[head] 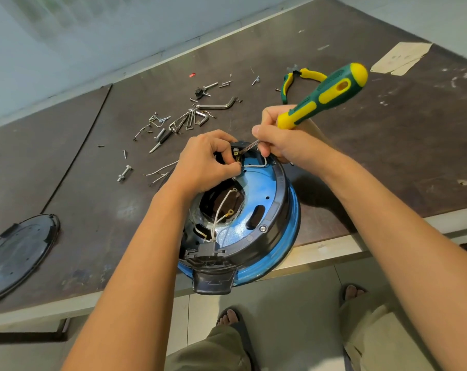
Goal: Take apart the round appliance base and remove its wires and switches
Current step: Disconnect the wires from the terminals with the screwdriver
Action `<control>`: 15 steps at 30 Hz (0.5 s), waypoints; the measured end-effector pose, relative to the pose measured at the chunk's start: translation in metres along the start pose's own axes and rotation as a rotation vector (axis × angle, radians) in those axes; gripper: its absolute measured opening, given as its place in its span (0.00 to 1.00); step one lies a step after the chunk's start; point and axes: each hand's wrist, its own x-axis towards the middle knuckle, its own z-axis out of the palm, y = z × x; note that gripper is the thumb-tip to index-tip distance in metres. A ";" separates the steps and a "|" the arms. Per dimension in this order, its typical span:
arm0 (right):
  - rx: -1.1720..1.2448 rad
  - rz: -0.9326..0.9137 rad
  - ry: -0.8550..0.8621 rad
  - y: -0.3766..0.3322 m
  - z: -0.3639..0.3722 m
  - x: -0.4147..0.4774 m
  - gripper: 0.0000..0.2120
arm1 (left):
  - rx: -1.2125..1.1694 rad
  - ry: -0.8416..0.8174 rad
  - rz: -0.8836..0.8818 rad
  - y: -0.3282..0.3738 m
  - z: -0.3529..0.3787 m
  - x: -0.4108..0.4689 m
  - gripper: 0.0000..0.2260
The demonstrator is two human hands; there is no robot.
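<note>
Appliance base (269, 194) lies opened at the table's (387, 156) near edge. Left fingers (227, 167) pinch a wire terminal (239, 163) at its far rim; right fingers (269, 113) grip the screwdriver (331, 95), tip there. Next, likely: lever it free.

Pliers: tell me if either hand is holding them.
No, the pliers lie on the table beyond the right hand, which grips the screwdriver.
</note>
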 end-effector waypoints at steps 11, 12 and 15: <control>0.090 0.110 -0.025 0.002 0.001 0.007 0.16 | 0.003 -0.008 0.005 -0.002 0.000 0.002 0.10; 0.103 0.119 -0.026 0.002 0.000 0.007 0.16 | 0.001 -0.009 0.005 -0.002 0.000 0.002 0.10; 0.130 0.154 -0.032 0.000 0.001 0.008 0.16 | 0.001 -0.001 0.006 -0.002 0.000 0.001 0.10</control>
